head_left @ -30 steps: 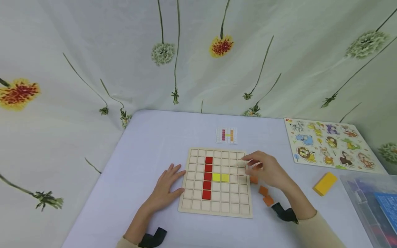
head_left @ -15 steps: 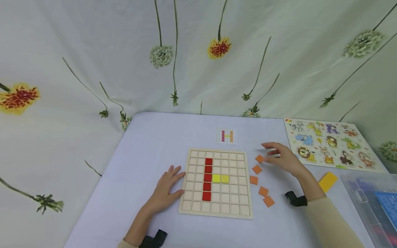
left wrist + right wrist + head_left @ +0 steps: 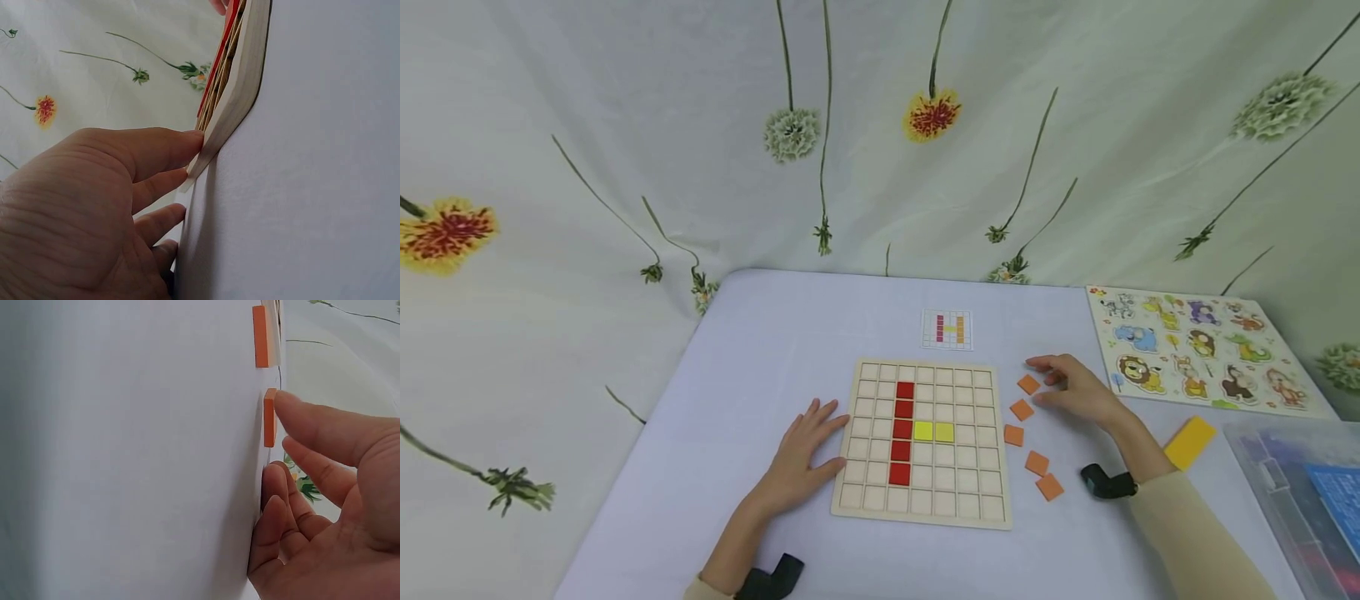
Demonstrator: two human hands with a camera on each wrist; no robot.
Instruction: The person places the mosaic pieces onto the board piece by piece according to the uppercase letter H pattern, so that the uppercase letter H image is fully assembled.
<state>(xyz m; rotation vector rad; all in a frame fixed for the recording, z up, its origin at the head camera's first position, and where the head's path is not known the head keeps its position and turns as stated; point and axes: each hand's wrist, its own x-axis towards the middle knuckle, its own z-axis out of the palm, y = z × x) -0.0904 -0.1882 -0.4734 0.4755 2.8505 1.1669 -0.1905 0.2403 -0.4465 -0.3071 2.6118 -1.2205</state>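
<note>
A wooden grid board point(image 3: 943, 502) lies on the table with a column of red tiles point(image 3: 901, 429) and two yellow tiles point(image 3: 922, 431) set in its cells. My left hand point(image 3: 805, 454) rests at the board's left side, fingers spread, thumb and fingertips touching its edge. In the left wrist view the thumb meets the board's rim point(image 3: 234, 103). Right of the board lie several loose orange tiles point(image 3: 1022, 409). My right hand point(image 3: 1078, 390) is beside the farthest orange tile point(image 3: 1028, 384), thumb and forefinger apart. An orange tile point(image 3: 270, 419) appears near the thumb tip in the right wrist view.
A small pattern card point(image 3: 947, 329) lies behind the board. An animal puzzle board point(image 3: 1213, 350) is at the back right, with a yellow block point(image 3: 1190, 442) in front of it. A clear plastic box point(image 3: 1273, 500) stands at the right edge.
My right hand has moved from the board's right edge out to the far orange tile, uncovering the loose tiles, and has lowered slightly towards it. The left hand has stayed in place.
</note>
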